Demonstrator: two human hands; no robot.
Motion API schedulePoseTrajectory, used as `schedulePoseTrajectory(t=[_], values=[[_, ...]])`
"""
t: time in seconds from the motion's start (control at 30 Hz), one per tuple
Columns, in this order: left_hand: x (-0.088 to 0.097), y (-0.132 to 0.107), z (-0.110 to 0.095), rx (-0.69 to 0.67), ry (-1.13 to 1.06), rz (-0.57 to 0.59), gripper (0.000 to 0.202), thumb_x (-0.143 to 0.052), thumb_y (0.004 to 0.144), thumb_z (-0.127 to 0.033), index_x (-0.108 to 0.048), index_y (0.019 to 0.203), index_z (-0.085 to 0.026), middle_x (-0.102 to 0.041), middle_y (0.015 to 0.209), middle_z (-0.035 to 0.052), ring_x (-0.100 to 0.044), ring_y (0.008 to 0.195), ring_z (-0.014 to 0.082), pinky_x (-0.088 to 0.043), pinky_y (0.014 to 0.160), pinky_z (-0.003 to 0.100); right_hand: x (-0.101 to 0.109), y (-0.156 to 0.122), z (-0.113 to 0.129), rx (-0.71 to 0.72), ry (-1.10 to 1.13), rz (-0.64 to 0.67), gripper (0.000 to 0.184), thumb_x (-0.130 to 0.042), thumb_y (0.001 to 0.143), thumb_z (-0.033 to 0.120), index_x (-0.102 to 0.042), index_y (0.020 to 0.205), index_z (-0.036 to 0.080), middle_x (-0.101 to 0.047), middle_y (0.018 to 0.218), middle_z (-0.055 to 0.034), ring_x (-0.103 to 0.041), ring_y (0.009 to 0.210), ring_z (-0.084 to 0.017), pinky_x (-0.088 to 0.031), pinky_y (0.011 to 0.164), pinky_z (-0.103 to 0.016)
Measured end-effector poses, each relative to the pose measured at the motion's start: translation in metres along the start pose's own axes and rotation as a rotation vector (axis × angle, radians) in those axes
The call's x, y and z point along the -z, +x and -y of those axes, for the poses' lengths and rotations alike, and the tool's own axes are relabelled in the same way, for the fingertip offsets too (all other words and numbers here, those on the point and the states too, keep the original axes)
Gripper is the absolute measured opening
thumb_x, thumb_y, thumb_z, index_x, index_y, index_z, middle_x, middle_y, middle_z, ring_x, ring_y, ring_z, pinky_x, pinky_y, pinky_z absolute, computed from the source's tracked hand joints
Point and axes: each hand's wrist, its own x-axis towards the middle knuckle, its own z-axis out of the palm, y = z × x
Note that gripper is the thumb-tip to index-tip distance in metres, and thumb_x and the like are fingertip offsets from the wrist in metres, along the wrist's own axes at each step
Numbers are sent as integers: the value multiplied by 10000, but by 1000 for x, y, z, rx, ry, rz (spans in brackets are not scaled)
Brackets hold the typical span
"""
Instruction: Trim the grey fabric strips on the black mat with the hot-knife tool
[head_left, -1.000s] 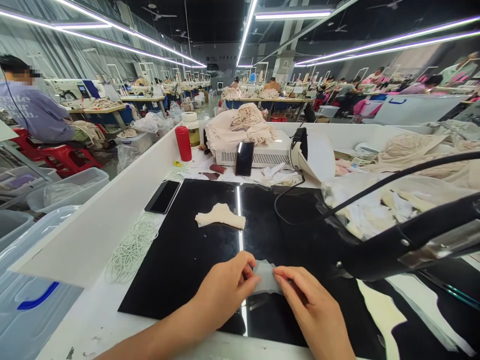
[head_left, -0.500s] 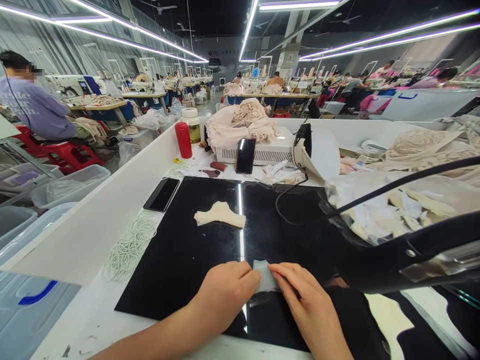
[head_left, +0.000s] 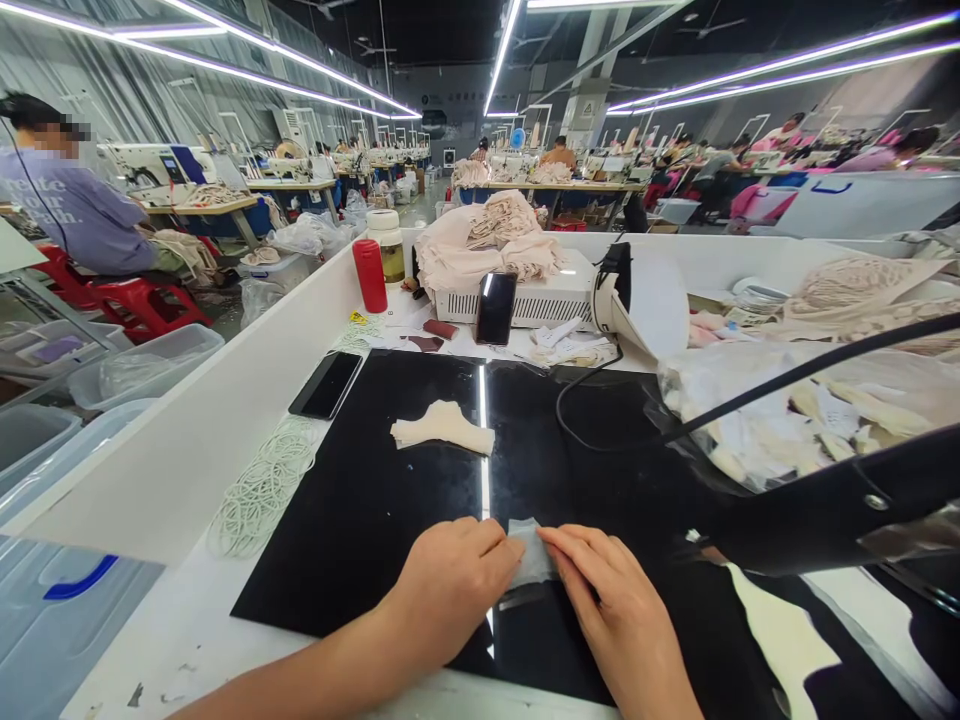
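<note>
My left hand (head_left: pixel 459 582) and my right hand (head_left: pixel 619 605) rest over the black board's near part, a short way apart. Between them lies a small, pale, translucent strip of thin material (head_left: pixel 532 556). The left fingers are bent in and pinch its left end, partly hiding it. At its right end, my right thumb and index finger are pinched together on the edge. Farther back on the black board (head_left: pixel 420 510) sits a small stack of cream, curved fabric pieces (head_left: pixel 442 428), touched by neither hand.
A black machine arm (head_left: pixel 817 515) reaches in from the right above cream (head_left: pixel 784 635) and white cut pieces (head_left: pixel 874 615). Left are a phone (head_left: pixel 326 386) and a heap of pale elastic loops (head_left: pixel 266 485). A plastic bag of scraps (head_left: pixel 810 410) lies right; a cable (head_left: pixel 562 420) crosses the board.
Both hands keep the same hold on the pale strip. The view has shifted slightly, and the black machine arm appears a little farther right.
</note>
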Motion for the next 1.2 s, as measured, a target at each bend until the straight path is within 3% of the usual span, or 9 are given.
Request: schedulePoseTrajectory(t=[0.3, 0.63, 0.97, 1.2], values=[[-1, 2, 0, 58, -57, 50, 146, -525, 1035, -151, -664, 1043, -192, -634, 807, 11, -616, 697, 173, -420, 596, 305, -3, 2, 2, 2, -87, 49, 370, -392, 1095, 429, -710, 1196, 269, -692, 1062, -69, -662, 921, -249, -575, 814, -394], [5, 2, -3, 20, -89, 4, 198, -471, 1061, -159, -666, 1057, -196, -632, 812, -1, -619, 690, 165, -450, 598, 298, -3, -1, -1, -14, -51, 57, 336, -387, 1100, 414, -683, 1198, 291, -664, 1086, -53, -637, 951, -243, -553, 842, -402], [13, 4, -6, 139, -247, 58, 122, -624, 980, -152, -721, 1010, -218, -672, 841, -19, -648, 719, 153, -463, 637, 271, 0, -2, -1, -18, -36, 98, 281, -403, 1099, 395, -641, 1232, 329, -644, 1094, -30, -616, 957, -241, -537, 860, -412], [14, 4, -8, 156, -220, 123, 110, -649, 962, -154, -707, 890, -213, -633, 771, -32, -608, 675, 140, -415, 617, 264, -2, -2, -1, -22, -25, 137, 273, -401, 1101, 377, -634, 1232, 322, -639, 1078, -37, -616, 954, -245, -530, 873, -418]])
